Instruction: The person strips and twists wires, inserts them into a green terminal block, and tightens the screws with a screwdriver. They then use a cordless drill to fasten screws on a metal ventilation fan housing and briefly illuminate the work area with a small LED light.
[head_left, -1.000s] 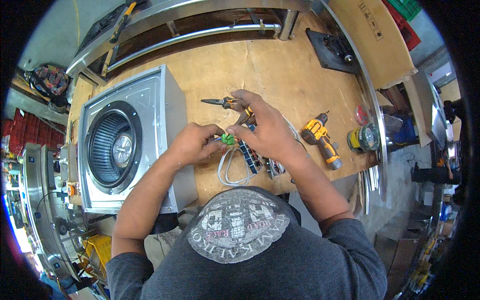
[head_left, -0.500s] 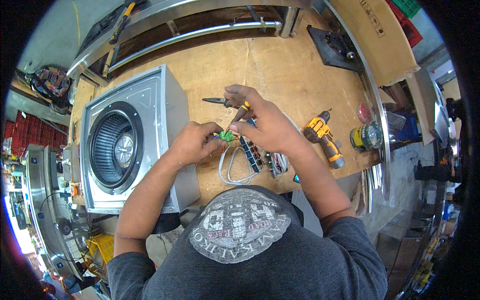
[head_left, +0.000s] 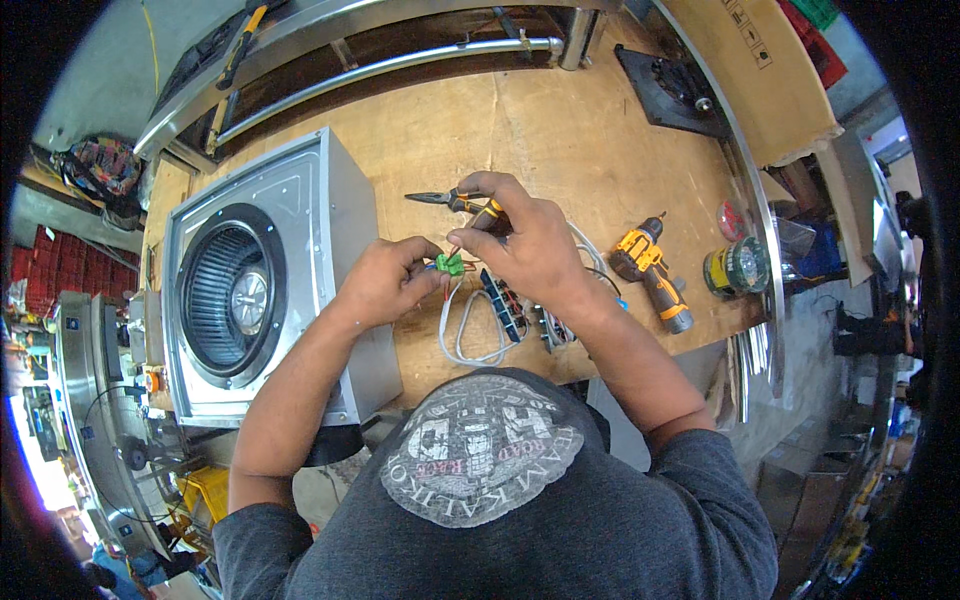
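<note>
Nearest me, a loop of grey cable [head_left: 470, 335] lies on the wooden worktop [head_left: 560, 130] beside a dark terminal strip [head_left: 505, 305]. Just above it, my left hand [head_left: 385, 282] pinches a small green connector [head_left: 448, 264] with thin wires, fingers closed on it. My right hand [head_left: 530, 245] meets it there, its grip clenched around orange-handled pliers [head_left: 455, 200] whose nose points left. Left stands a metal blower housing [head_left: 260, 285]; to the right lies a yellow drill [head_left: 652, 268].
</note>
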